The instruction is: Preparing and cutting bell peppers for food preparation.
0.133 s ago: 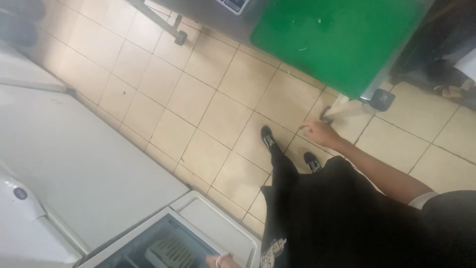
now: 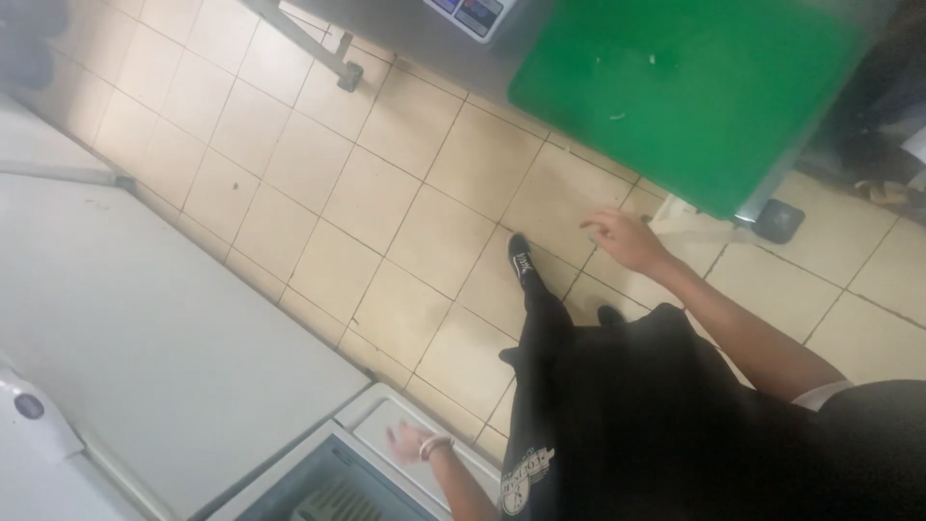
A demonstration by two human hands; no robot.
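Since the earlier frame the right hand (image 2: 625,238) has lifted slightly and sits a bit left of where it was, fingers now spread loose and open, holding nothing, hovering over the floor (image 2: 386,203) just below the green board (image 2: 694,87). The left hand (image 2: 410,444) shows more now at the bottom centre, open with fingers splayed, empty, a bracelet (image 2: 436,445) at the wrist, just over the white rim of the freezer (image 2: 386,425). View has shifted little. Green board: flat rectangle, upper right, lying on a grey metal table (image 2: 405,29) with a few pale specks on it. A small panel (image 2: 473,12) with coloured buttons sits at the top edge on the table. A black caster (image 2: 777,220) under the board's lower right corner, a table foot (image 2: 347,72) at upper centre. White freezer lid (image 2: 145,328) fills the left side; a round dark sticker (image 2: 28,405) on a white thing at lower left. Floor is beige square tiles with dark grout, slightly grimy. Black trousers (image 2: 617,415) and a black shoe (image 2: 521,257) at centre.
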